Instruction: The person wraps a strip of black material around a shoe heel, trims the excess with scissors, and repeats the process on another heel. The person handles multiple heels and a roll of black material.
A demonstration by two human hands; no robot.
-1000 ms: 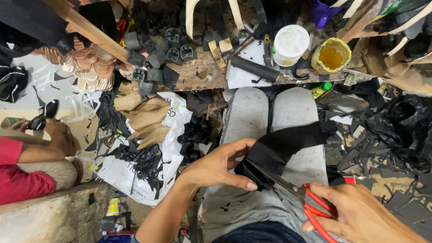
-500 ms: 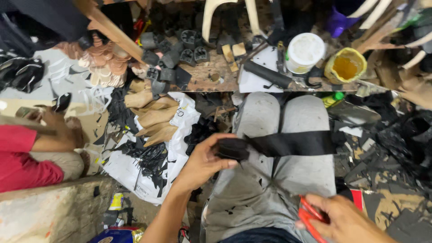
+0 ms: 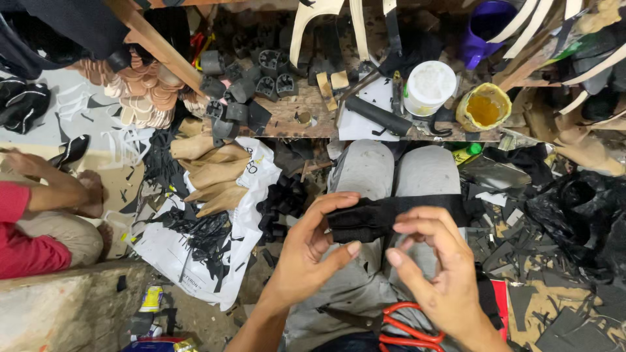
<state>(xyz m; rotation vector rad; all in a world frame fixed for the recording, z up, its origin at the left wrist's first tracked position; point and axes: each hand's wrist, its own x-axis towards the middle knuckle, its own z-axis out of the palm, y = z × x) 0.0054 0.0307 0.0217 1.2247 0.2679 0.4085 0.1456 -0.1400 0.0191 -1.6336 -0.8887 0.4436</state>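
My left hand (image 3: pixel 313 251) pinches the folded left end of a black fabric strip (image 3: pixel 417 208) that lies across my grey-trousered knees. My right hand (image 3: pixel 437 267) hovers over the strip's middle with fingers curled and touching it. Red-handled scissors (image 3: pixel 404 329) rest on my lap below the right hand, no longer held.
A low wooden bench (image 3: pixel 287 117) ahead holds black heel pieces, a white tub (image 3: pixel 429 88), a yellow glue cup (image 3: pixel 484 107) and a black roll (image 3: pixel 378 115). Tan shoe lasts (image 3: pixel 212 173) and black scraps lie on white sheeting at left. A person in red (image 3: pixel 32 221) sits far left.
My right hand has let go of the scissors, which now lie on my lap, and has come up to the strip. The left hand has refolded the strip's end.
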